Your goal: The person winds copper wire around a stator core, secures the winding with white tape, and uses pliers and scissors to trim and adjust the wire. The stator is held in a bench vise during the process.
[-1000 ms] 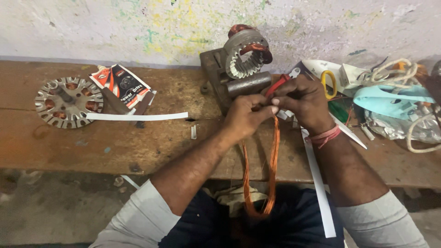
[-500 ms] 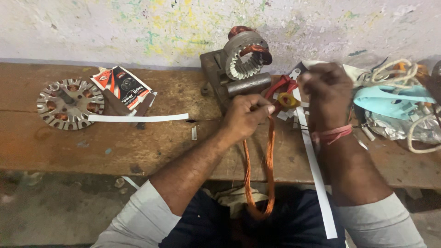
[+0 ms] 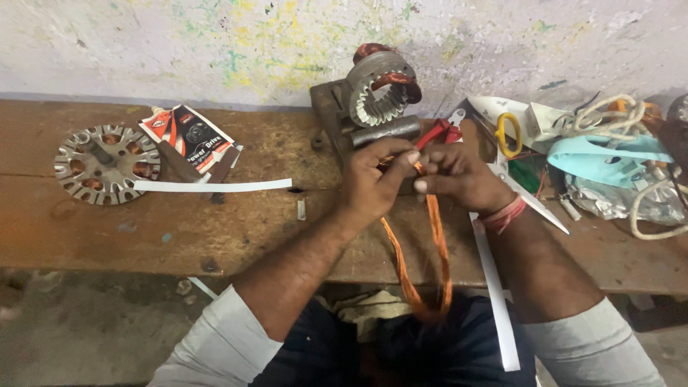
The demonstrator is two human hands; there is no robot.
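Stator (image 3: 380,89) at 12 o'clock; red pliers (image 3: 438,133) just beyond. Left hand (image 3: 373,183) and right hand (image 3: 459,179) both pinch the orange copper coil (image 3: 423,272), hanging looped off the worktop (image 3: 215,229).

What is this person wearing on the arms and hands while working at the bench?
Both hands are bare, with no gloves. The left hand has nothing on its wrist. The right hand has red thread bands wound around the wrist. Light grey sleeves are pushed up to about the elbows on both arms, leaving the forearms uncovered.
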